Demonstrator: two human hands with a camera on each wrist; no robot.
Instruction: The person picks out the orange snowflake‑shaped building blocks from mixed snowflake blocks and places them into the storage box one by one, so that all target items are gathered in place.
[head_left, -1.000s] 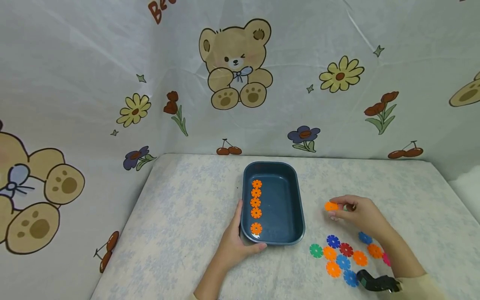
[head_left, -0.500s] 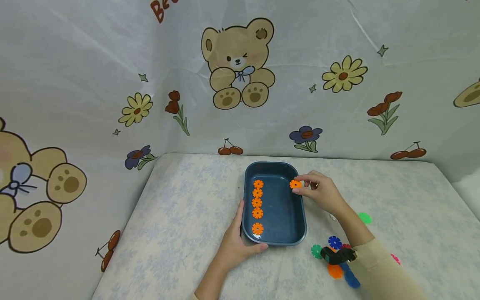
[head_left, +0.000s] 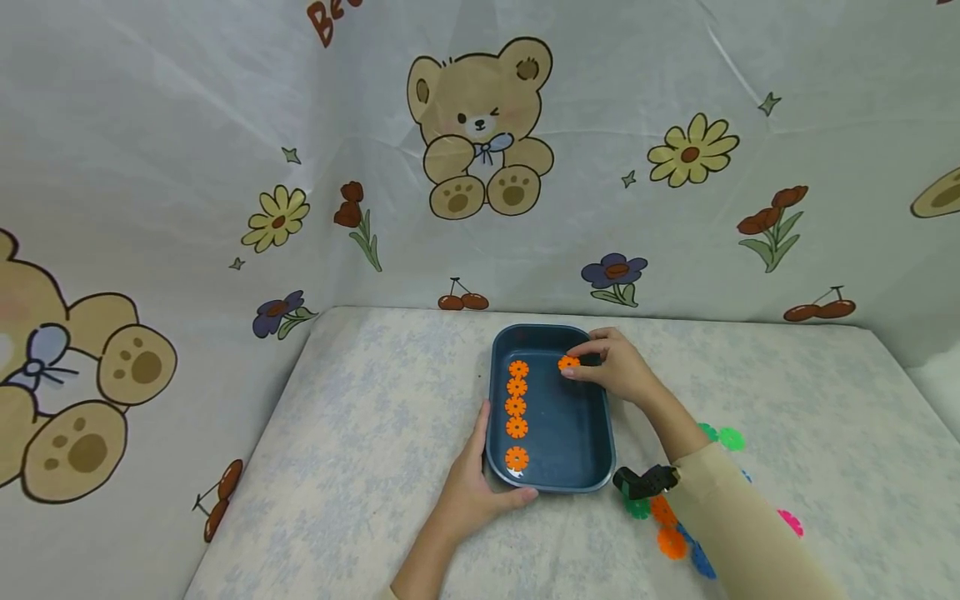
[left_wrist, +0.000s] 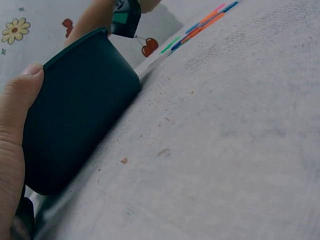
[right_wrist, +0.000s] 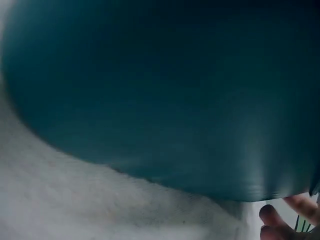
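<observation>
My left hand [head_left: 468, 496] holds the near-left corner of a dark blue rectangular tray [head_left: 566, 462], its thumb along the near wall and its fingers along the left side. The left wrist view shows that thumb against the tray's outer wall [left_wrist: 82, 110]. Inside, a column of several orange notched plastic discs [head_left: 516, 406] lies along the left side. Over the far right part of the tray, my right hand [head_left: 618, 367] pinches another orange notched disc [head_left: 568, 362] between thumb and fingers. The tray's wall fills most of the right wrist view, hiding that disc there.
Loose discs lie on the table right of the tray, partly under the right sleeve: orange [head_left: 672, 543], green [head_left: 731, 439] and pink [head_left: 790, 522] ones, plus blue ones. A black wrist camera [head_left: 647, 482] sits on the right wrist. A bear-printed cloth [head_left: 585, 217] hangs behind.
My right hand has carried the orange disc from the right of the tray, over its right rim, to inside the far right part. My left hand has stayed on the tray's corner.
</observation>
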